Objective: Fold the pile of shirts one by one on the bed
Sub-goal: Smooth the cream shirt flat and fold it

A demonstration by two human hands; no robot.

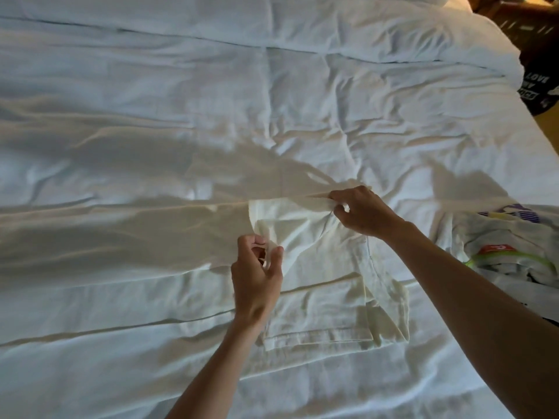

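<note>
A cream-white shirt (320, 285) lies on the white bed (151, 116), partly folded, its hem toward me. My left hand (257, 279) pinches a fold of the shirt at its left upper edge, lifting it slightly. My right hand (363, 211) pinches the shirt's far upper edge and holds it taut. To the right lies the pile of shirts (514, 252), white with purple, red and green prints, crumpled.
The bed's white duvet is wrinkled and spreads wide to the left and far side. A dark printed garment or bag (541, 89) sits at the bed's right edge. Dark furniture (520, 22) stands at the top right.
</note>
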